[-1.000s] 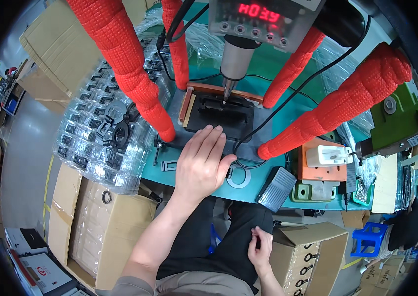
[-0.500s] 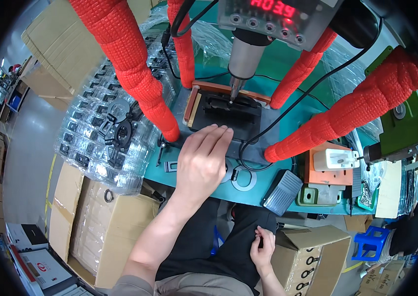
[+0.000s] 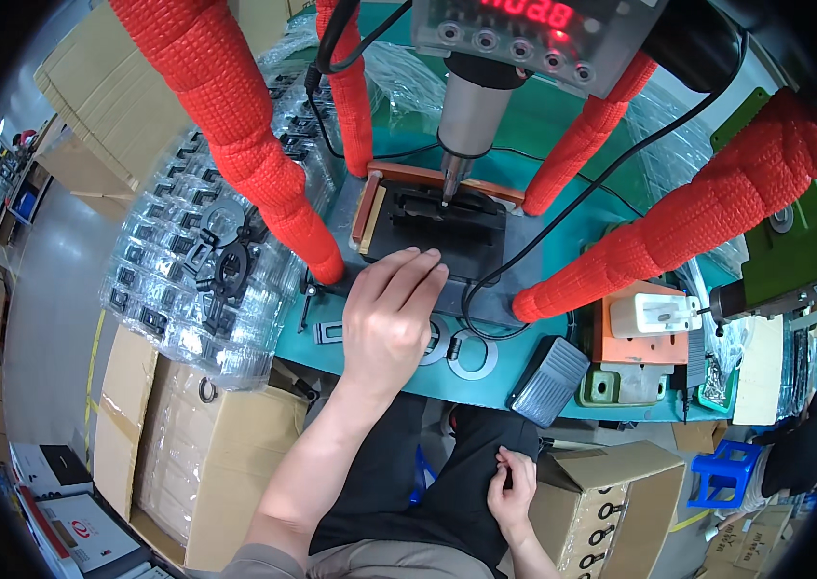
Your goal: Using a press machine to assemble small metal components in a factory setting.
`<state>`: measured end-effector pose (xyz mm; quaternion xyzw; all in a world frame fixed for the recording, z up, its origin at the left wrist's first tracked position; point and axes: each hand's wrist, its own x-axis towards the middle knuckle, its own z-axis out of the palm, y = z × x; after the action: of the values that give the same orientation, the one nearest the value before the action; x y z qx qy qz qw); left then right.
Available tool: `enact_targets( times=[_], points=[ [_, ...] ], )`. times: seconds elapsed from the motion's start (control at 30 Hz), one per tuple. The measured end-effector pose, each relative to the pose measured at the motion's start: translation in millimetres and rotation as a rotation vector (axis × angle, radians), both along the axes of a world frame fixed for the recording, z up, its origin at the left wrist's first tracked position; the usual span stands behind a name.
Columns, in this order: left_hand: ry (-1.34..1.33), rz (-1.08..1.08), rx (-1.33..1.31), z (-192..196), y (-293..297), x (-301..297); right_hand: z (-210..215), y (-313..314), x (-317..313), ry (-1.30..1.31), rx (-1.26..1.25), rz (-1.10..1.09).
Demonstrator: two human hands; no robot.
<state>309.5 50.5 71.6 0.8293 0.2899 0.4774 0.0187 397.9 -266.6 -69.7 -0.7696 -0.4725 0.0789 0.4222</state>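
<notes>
My left hand (image 3: 389,314) reaches up to the near edge of a black fixture block (image 3: 404,236), fingers stretched out and tips resting on it. Its thumb is hidden, and I see nothing held. A dark plastic part (image 3: 462,210) sits in the block, right under the pointed metal tip (image 3: 448,189) of a bench machine; whether the tip touches it I cannot tell. Flat ring-shaped pieces (image 3: 472,357) lie on the green mat beside my left wrist. My right hand (image 3: 513,484) rests on my thigh, empty, fingers loosely bent and apart.
Red-wrapped posts (image 3: 273,198) surround the fixture, and a black cable (image 3: 563,227) loops at its right. A foot pedal (image 3: 549,381) lies at the mat's front edge. Clear plastic trays (image 3: 177,270) are stacked left. Open cartons (image 3: 235,463) flank my legs; a green machine (image 3: 785,251) stands right.
The whole view has shifted slightly, and the machine's red display reads differently. Both hands keep their places, the left at the block and the right on the thigh.
</notes>
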Motion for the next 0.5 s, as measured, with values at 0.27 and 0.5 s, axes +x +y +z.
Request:
enact_targets(
  times=[0.27,0.5],
  points=[
    [-0.026,-0.001,-0.002,-2.6,0.6,1.2,-1.0,0.1,0.6,0.003,0.001,0.001],
    [-0.042,-0.004,-0.004,-4.4,1.2,1.3,-2.2,-0.4,-1.8,0.034,-0.015,-0.044]
  ],
)
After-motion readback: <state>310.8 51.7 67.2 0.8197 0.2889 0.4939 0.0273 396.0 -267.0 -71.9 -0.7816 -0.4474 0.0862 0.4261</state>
